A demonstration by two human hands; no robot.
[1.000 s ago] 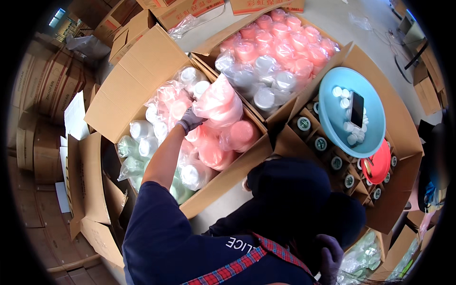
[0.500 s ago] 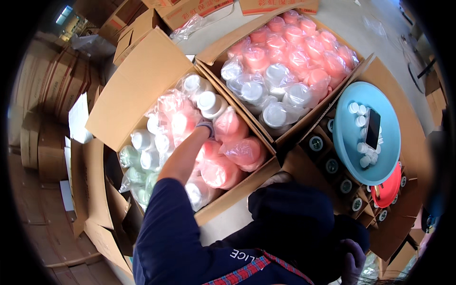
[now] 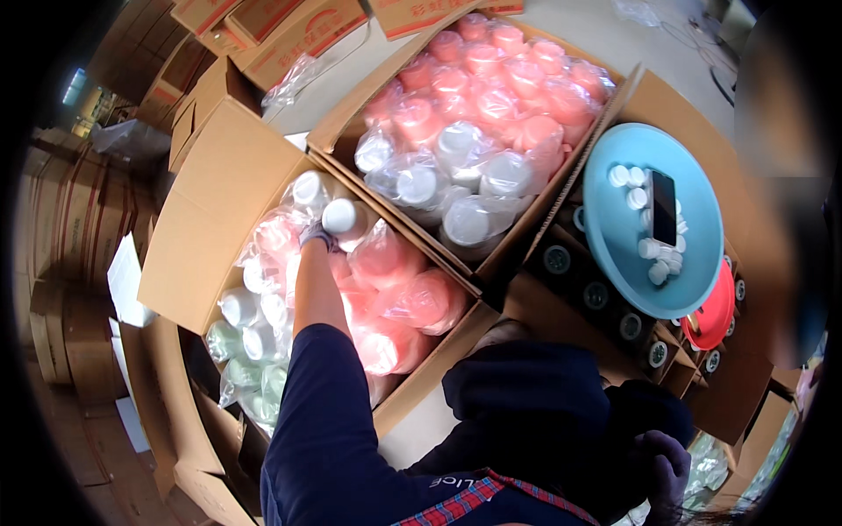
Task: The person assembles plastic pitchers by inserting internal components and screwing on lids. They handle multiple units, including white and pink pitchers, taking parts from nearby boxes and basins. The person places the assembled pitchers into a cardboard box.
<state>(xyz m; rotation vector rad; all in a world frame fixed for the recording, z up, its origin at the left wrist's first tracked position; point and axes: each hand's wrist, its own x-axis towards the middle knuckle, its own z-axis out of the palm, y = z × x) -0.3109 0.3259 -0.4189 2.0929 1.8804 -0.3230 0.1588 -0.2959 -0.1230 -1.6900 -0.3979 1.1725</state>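
My left hand point(image 3: 317, 235) reaches down into the left cardboard box point(image 3: 189, 237), wearing what looks like a greyish glove. Its fingers are hidden among plastic-bagged cups, beside a white cup point(image 3: 344, 217) and a pink cup point(image 3: 386, 254). Pale green bagged cups point(image 3: 246, 373) lie at the near left of this box. At the lower right, my right hand point(image 3: 662, 456) is in shadow by my leg. Its fingers look bent, and whether they hold anything is not visible.
Behind, a second box point(image 3: 351, 114) holds bagged pink and white cups. On the right, a blue basin point(image 3: 605, 241) with white caps point(image 3: 662, 263) and a phone point(image 3: 664, 206) rests above a divided carton point(image 3: 719, 386), next to a red dish point(image 3: 712, 316). Cartons point(image 3: 298, 44) stand behind.
The view has shifted, so the boxes and basin appear farther left. My left hand remains down among the cups, a little nearer the white cups. My right hand stays beside my leg.
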